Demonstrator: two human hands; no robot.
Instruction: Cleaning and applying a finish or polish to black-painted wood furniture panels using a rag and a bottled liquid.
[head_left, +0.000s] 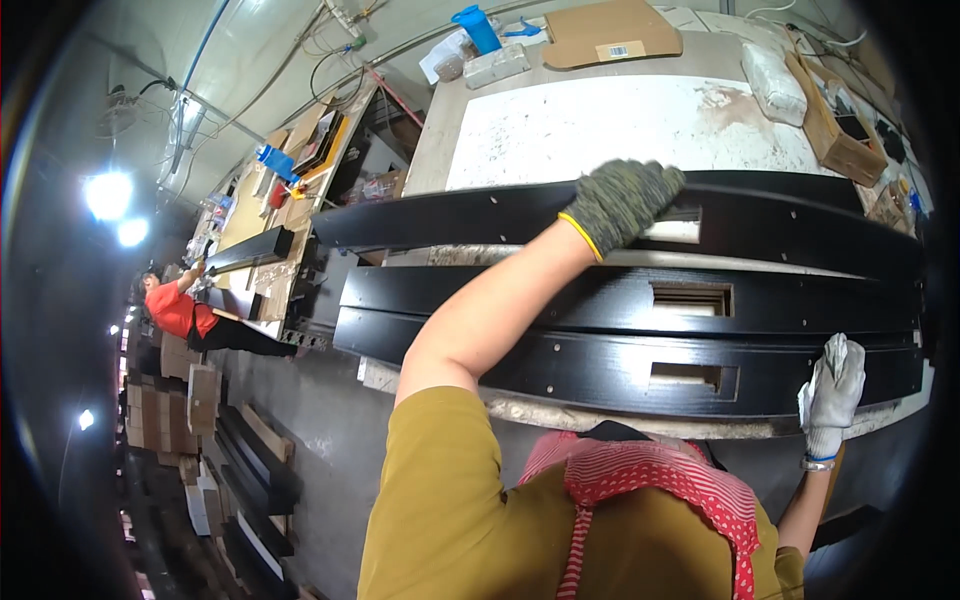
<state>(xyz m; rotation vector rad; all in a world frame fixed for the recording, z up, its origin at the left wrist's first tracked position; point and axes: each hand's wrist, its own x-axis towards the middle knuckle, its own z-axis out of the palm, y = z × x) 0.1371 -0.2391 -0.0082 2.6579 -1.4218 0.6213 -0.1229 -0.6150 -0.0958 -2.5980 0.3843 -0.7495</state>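
My left hand (625,205), in a green-grey knit glove with a yellow cuff, reaches across and is closed over the far edge of a long black board (430,218). It grips beside the rectangular slot in that board. My right hand (834,385), in a white glove, rests near the right end of the nearest black board (460,360). Its fingers are bunched together; what they hold, if anything, is hidden. Between these lies a middle black board (590,298). Both nearer boards have a slot and small holes, and lie side by side on the workbench.
On the white-topped workbench (560,130) stand a flattened cardboard box (612,30), a blue cup (476,30), a wrapped block (773,82) and an open carton (835,120). At the left, a person in red (180,308) works at another bench (240,225). Black boards (250,465) lie stacked on the floor.
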